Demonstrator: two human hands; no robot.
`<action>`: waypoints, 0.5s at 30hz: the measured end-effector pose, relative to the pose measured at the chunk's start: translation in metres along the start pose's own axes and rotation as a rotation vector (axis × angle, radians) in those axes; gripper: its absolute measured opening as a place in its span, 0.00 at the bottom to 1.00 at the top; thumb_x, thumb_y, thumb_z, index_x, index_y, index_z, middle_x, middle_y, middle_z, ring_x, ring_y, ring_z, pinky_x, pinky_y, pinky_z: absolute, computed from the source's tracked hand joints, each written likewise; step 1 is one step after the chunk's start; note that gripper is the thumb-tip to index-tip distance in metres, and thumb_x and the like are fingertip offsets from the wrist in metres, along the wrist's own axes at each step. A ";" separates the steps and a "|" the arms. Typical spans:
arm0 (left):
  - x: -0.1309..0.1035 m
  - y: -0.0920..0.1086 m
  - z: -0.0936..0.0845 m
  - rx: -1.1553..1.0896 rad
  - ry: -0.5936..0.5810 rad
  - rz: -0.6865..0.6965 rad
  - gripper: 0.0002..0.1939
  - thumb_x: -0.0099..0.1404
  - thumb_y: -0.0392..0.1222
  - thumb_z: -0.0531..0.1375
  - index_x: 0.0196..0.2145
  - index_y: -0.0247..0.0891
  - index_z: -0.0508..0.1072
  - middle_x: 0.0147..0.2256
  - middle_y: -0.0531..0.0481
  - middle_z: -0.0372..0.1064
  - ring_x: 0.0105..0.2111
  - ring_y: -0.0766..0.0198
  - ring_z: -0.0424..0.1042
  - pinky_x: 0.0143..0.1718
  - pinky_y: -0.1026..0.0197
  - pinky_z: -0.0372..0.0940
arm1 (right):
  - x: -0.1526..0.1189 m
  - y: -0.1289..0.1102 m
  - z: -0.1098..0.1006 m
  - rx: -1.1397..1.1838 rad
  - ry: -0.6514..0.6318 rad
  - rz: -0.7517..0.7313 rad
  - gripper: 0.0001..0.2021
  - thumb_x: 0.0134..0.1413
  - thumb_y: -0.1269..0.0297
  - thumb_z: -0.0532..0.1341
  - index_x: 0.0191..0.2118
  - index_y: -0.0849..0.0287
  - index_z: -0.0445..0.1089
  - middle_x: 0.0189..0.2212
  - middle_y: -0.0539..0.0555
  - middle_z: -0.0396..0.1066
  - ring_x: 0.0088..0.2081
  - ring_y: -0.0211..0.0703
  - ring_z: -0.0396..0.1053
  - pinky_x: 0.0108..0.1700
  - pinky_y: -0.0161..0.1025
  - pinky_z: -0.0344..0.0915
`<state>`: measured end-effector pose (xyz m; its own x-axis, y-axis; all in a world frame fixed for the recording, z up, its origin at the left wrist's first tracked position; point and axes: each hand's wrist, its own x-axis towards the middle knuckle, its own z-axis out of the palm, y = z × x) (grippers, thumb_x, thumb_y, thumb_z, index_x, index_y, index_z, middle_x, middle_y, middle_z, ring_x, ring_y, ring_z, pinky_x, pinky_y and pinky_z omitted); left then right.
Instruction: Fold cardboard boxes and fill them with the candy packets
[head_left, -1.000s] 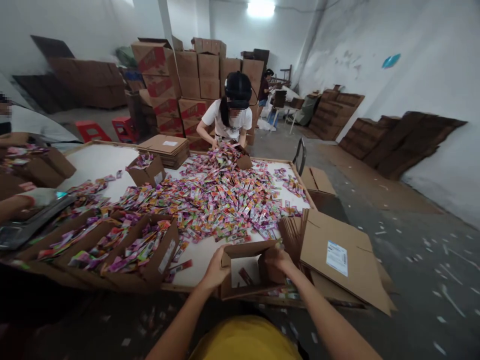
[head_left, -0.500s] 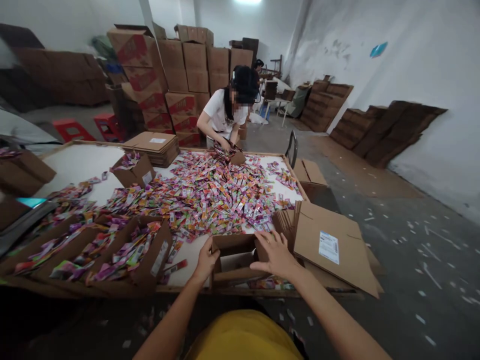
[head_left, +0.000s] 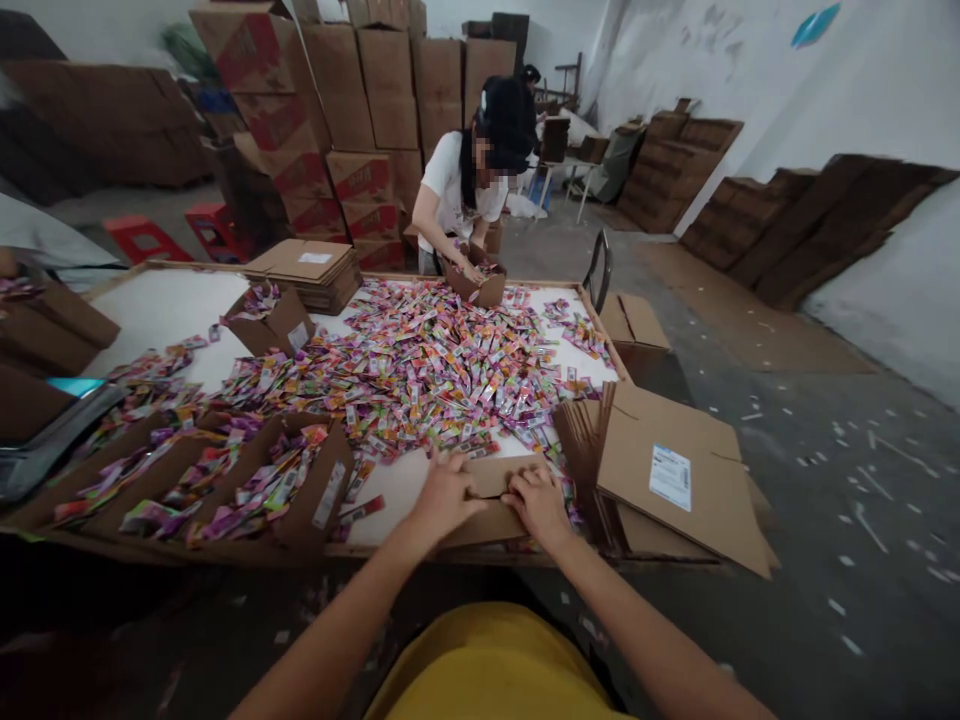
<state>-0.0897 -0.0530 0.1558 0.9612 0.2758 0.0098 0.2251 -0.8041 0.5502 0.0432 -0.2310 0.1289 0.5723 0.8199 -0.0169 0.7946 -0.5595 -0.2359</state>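
A cardboard box (head_left: 480, 525) lies at the table's near edge, its flaps folded in over the opening. My left hand (head_left: 442, 497) is on its left part, fingers curled over the flaps. On the right part rests my right hand (head_left: 538, 503), its fingers bent and pressed on the flap edge near the middle seam. Behind the box spreads a large heap of small colourful packets (head_left: 435, 380). To the left stand open boxes filled with packets (head_left: 274, 490). Flattened cardboard with a white label (head_left: 675, 460) leans to the right of my right hand.
Across the table a person (head_left: 457, 190) has their hands in a box of packets (head_left: 487, 285). A cardboard stack (head_left: 330, 275) and a small filled box (head_left: 274, 325) sit at the back left. A dark device (head_left: 67, 425) stands far left. A chair (head_left: 598, 270) is beyond the right corner.
The upright open box between my hands now has its flaps folded over. My hands have moved closer together on top. The person opposite now has their box upright. The view has shifted.
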 end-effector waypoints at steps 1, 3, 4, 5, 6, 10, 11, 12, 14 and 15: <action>0.002 0.007 0.012 0.085 0.020 0.011 0.11 0.56 0.48 0.67 0.34 0.38 0.80 0.59 0.38 0.63 0.61 0.45 0.59 0.66 0.36 0.39 | -0.002 -0.004 0.003 -0.014 0.001 0.005 0.10 0.56 0.58 0.65 0.41 0.55 0.72 0.40 0.55 0.72 0.49 0.54 0.62 0.54 0.50 0.52; 0.001 0.013 0.030 0.188 0.018 0.022 0.13 0.57 0.46 0.66 0.37 0.37 0.78 0.61 0.36 0.60 0.61 0.45 0.58 0.66 0.36 0.40 | -0.007 -0.014 0.008 -0.031 0.017 0.028 0.14 0.54 0.63 0.66 0.46 0.59 0.70 0.42 0.58 0.71 0.50 0.55 0.61 0.58 0.52 0.49; -0.001 0.013 0.035 0.200 -0.001 0.020 0.15 0.57 0.48 0.66 0.40 0.38 0.78 0.62 0.36 0.58 0.62 0.44 0.56 0.66 0.36 0.40 | -0.010 -0.018 0.010 -0.021 0.028 0.042 0.14 0.53 0.65 0.65 0.46 0.60 0.70 0.42 0.59 0.71 0.50 0.55 0.61 0.60 0.53 0.48; -0.003 0.011 0.036 0.190 -0.037 0.020 0.19 0.56 0.51 0.66 0.43 0.40 0.77 0.63 0.36 0.56 0.63 0.43 0.54 0.65 0.35 0.39 | -0.013 -0.022 0.012 0.008 0.045 0.051 0.13 0.53 0.67 0.64 0.45 0.61 0.70 0.42 0.59 0.70 0.50 0.55 0.61 0.61 0.54 0.47; -0.006 0.008 0.035 0.168 -0.091 0.034 0.26 0.53 0.55 0.67 0.48 0.42 0.75 0.64 0.35 0.53 0.65 0.41 0.51 0.65 0.34 0.37 | -0.016 -0.025 0.014 0.054 0.075 0.055 0.10 0.54 0.69 0.62 0.43 0.60 0.69 0.41 0.58 0.70 0.49 0.54 0.62 0.62 0.54 0.47; -0.007 0.006 0.024 0.196 -0.327 0.110 0.59 0.36 0.56 0.72 0.66 0.52 0.55 0.69 0.32 0.38 0.66 0.22 0.38 0.59 0.22 0.28 | -0.014 -0.021 0.016 0.331 0.230 0.056 0.09 0.54 0.76 0.54 0.38 0.57 0.67 0.39 0.56 0.67 0.47 0.50 0.62 0.58 0.51 0.54; -0.003 0.007 0.021 0.228 -0.336 0.103 0.60 0.36 0.53 0.72 0.66 0.54 0.54 0.69 0.32 0.37 0.65 0.21 0.38 0.58 0.21 0.28 | -0.006 -0.016 0.014 0.412 0.246 0.055 0.11 0.52 0.76 0.54 0.39 0.57 0.67 0.40 0.56 0.67 0.46 0.50 0.63 0.57 0.50 0.57; 0.001 0.008 0.018 0.250 -0.316 0.078 0.57 0.37 0.50 0.72 0.65 0.56 0.55 0.69 0.33 0.39 0.65 0.21 0.39 0.58 0.21 0.29 | 0.007 -0.009 0.011 0.506 0.249 0.052 0.13 0.50 0.76 0.54 0.40 0.56 0.68 0.40 0.55 0.68 0.46 0.49 0.64 0.55 0.49 0.59; 0.011 0.004 0.008 0.242 -0.220 -0.025 0.49 0.41 0.50 0.70 0.62 0.59 0.61 0.68 0.35 0.43 0.65 0.23 0.43 0.59 0.24 0.35 | 0.046 0.014 0.001 0.742 0.257 0.081 0.15 0.47 0.73 0.56 0.43 0.55 0.69 0.41 0.55 0.69 0.44 0.47 0.66 0.51 0.46 0.64; 0.014 0.000 0.002 0.210 -0.152 -0.111 0.46 0.42 0.50 0.69 0.61 0.59 0.64 0.67 0.36 0.45 0.65 0.25 0.45 0.59 0.25 0.39 | 0.072 0.030 -0.005 0.862 0.273 0.140 0.15 0.46 0.70 0.58 0.43 0.55 0.69 0.41 0.54 0.69 0.42 0.46 0.67 0.48 0.43 0.66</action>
<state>-0.0757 -0.0503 0.1543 0.9380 0.2989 -0.1753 0.3434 -0.8692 0.3556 0.1091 -0.1898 0.1250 0.7672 0.6329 0.1042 0.3500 -0.2770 -0.8948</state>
